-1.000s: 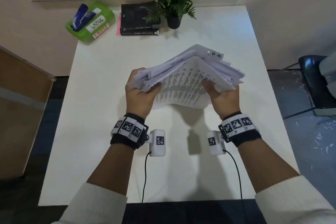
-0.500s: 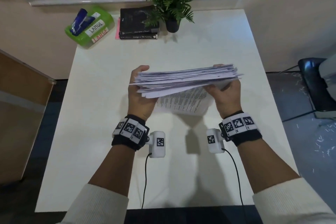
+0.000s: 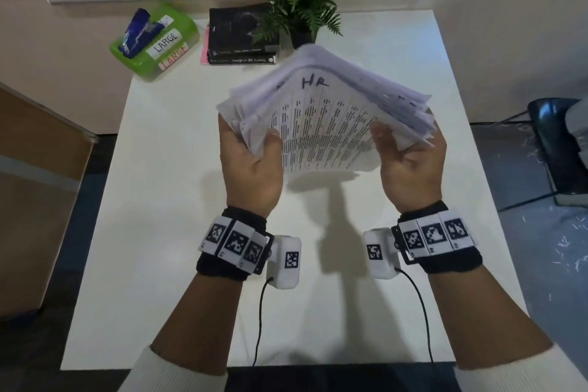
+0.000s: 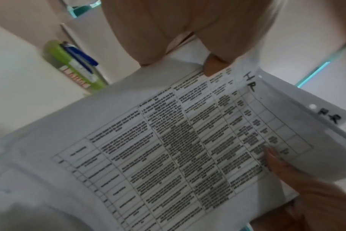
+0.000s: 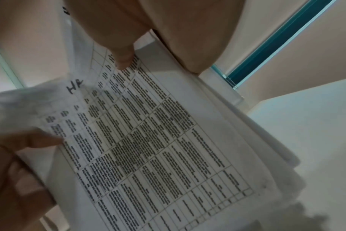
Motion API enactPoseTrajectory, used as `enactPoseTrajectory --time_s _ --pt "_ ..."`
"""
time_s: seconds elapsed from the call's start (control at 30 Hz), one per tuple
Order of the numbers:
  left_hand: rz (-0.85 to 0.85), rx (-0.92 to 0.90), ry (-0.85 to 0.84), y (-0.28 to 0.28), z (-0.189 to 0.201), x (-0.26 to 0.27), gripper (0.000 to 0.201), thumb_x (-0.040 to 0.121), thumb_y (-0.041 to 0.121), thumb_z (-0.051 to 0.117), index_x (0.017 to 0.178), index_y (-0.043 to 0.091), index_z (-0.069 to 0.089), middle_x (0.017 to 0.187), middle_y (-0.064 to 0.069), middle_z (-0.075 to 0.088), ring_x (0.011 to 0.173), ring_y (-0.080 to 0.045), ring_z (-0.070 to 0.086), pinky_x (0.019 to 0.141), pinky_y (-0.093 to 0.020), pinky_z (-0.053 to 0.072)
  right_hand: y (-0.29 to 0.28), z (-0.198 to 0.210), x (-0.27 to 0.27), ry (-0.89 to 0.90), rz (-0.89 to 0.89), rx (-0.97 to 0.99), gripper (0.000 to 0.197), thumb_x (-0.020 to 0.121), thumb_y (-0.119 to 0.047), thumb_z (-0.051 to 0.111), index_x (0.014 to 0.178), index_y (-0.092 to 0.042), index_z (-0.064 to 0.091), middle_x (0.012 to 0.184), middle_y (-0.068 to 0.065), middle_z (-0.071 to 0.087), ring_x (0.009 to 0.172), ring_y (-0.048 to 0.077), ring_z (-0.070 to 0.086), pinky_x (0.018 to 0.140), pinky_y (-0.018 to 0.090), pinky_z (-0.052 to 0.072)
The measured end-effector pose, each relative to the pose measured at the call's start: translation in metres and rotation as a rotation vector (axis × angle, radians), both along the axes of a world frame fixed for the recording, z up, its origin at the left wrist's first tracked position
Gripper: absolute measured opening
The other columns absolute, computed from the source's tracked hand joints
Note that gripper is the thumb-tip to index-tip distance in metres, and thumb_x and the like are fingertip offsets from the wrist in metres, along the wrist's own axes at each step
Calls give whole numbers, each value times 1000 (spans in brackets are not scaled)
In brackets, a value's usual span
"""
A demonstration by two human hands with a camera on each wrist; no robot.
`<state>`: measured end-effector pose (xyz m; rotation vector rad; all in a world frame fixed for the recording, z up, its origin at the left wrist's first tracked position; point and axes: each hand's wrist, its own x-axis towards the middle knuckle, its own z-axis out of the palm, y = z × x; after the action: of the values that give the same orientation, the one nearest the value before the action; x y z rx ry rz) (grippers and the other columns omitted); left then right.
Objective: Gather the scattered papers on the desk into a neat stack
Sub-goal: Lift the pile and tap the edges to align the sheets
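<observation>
You held the bowed paper stack (image 3: 327,111) above the desk (image 3: 159,200), left hand (image 3: 251,165) grasping its nine o'clock edge, right hand (image 3: 410,169) its three o'clock edge.

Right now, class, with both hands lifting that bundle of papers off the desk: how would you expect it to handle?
Probably floppy: the bundle of papers arches between the left hand and right hand. Sheets may slip apart, since the edges fan unevenly. Likely fairly heavy for paper, being many sheets thick.
</observation>
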<state>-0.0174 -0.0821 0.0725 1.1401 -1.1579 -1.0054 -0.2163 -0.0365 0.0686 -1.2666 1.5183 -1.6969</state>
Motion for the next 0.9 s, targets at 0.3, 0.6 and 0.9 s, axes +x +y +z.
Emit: enactPoseTrajectory --time_s 0.3,0.6,0.9 --pt "-140 128 66 0 -24 11 50 74 12 75 117 16 49 102 -7 61 90 -16 61 83 -32 50 -5 -32 -4 63 26 283 39 80 -26 82 110 -7 67 98 -18 70 87 -7 66 78 20 54" --pt "-41 -21 52 -4 -5 -4 44 87 -13 60 117 13 40 103 7 56 91 5 62 80 -16 50 -4 -14 18 -185 -73 137 27 95 -5 65 121 -2 61 116 14 69 110 20 69 96 34 56" --pt "-179 139 94 -4 -24 8 62 73 6 59 131 -1 38 91 -7 54 80 -10 54 74 -20 45 5 -36 5 -216 -9 226 52 78 -33 83 113 -5 58 107 7 65 101 17 65 84 30 56"
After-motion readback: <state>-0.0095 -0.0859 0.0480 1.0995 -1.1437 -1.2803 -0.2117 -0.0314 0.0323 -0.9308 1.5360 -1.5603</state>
